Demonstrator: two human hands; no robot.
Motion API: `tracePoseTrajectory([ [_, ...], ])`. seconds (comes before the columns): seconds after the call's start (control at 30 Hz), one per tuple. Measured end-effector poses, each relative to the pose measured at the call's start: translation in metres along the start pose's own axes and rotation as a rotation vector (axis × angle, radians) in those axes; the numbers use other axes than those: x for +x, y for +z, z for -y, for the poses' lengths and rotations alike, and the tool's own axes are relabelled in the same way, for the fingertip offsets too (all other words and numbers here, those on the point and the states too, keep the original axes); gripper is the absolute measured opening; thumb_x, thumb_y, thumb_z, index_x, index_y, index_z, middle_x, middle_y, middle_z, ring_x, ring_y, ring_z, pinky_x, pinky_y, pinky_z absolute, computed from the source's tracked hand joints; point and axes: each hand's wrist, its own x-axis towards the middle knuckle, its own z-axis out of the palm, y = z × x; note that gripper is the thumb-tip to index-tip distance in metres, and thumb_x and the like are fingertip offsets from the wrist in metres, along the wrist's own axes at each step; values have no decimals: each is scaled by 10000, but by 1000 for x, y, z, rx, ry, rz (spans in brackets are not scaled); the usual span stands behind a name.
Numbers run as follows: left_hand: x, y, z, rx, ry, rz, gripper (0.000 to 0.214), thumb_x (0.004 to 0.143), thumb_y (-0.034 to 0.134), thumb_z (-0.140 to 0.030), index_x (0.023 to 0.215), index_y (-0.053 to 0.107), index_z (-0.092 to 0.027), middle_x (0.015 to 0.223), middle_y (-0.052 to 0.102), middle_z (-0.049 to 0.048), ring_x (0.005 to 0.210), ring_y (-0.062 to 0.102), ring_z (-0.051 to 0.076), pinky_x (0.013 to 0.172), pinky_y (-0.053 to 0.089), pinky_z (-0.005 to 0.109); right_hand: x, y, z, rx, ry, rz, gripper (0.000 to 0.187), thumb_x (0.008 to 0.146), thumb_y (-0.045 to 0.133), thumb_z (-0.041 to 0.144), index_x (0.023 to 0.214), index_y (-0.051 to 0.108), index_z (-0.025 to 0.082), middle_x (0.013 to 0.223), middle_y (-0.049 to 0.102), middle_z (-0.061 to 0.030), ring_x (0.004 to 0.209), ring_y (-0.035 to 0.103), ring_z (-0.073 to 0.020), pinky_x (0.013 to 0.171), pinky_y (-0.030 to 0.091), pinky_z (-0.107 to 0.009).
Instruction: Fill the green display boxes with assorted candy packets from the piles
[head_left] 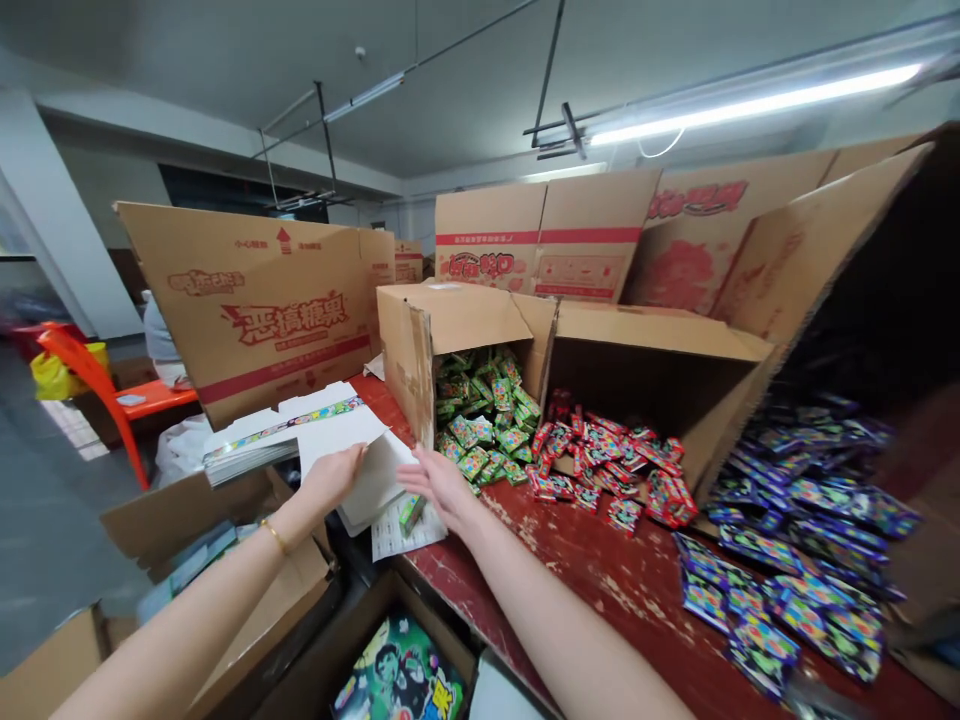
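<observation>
My left hand [339,474] pinches the upper edge of a white cardboard sheet [367,470], perhaps a flattened box. The sheet is held in front of a stack of flat printed white cartons [255,445]. My right hand [442,487] reaches the sheet's right side with its fingers stretched out and close together; whether they touch it I cannot tell. Below the hands, a small green packet [410,514] lies on a printed paper sheet [405,540] at the table edge.
On the red table [555,570], open cartons spill green packets [487,420], red packets [600,450] and purple packets [795,520]. Underneath the arms stands a box with a printed green carton [401,670]. An orange chair [112,390] is at left.
</observation>
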Motion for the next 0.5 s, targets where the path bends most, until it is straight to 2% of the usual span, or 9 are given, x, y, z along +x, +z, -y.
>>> tracePoseTrajectory([
  [0.07,-2,5,-2,-58,25,-25,311,939,444,-339,1162,545,-148,963,676,69,827,662,201,798,519,438,28,19,14,38,24,12,410,896,491,470,982,570,77,826,689,-142,762,694,-198,744,548,-336],
  [0.13,-4,10,-6,-148,51,-44,313,948,398,-299,1169,549,-137,959,696,109,847,676,251,811,505,485,50,26,14,74,66,29,387,915,469,436,928,576,64,766,685,-145,693,694,-199,728,555,-353],
  [0.23,-10,13,-14,-343,68,-72,302,909,431,-261,1147,578,-148,1088,688,182,999,649,338,893,455,538,71,24,1,124,85,31,195,915,481,237,890,590,77,698,683,-98,644,682,-180,732,559,-361],
  [0.3,-16,11,-18,-514,50,-110,304,853,533,-282,1136,594,-187,1243,626,165,1186,542,341,1011,382,511,78,17,-7,149,65,4,142,872,456,75,886,597,86,687,693,-72,642,672,-160,744,559,-347],
  [0.37,-25,8,-18,-705,-30,-180,414,800,616,-324,1192,562,-204,1393,502,137,1359,326,325,1108,264,485,79,9,-12,163,38,-24,215,818,428,-19,865,609,86,673,702,-59,643,666,-150,754,555,-323],
  [0.43,-37,7,-12,-914,-185,-258,567,784,638,-371,1284,478,-158,1479,368,165,1418,135,336,1129,188,526,75,1,-13,169,15,-25,234,775,450,-46,838,632,86,653,707,-49,653,667,-151,765,551,-305],
  [0.47,-43,9,-8,-1033,-279,-286,598,789,633,-381,1299,457,-121,1480,348,201,1414,124,361,1112,204,564,72,-2,-12,171,6,-15,226,761,473,-44,828,644,88,649,710,-45,659,669,-153,769,549,-301],
  [0.5,-49,12,-4,-1157,-368,-291,585,795,629,-377,1279,472,-88,1450,379,241,1392,189,396,1074,265,598,68,-5,-10,174,1,0,212,753,498,-35,822,655,90,653,713,-43,664,671,-155,771,548,-301],
])
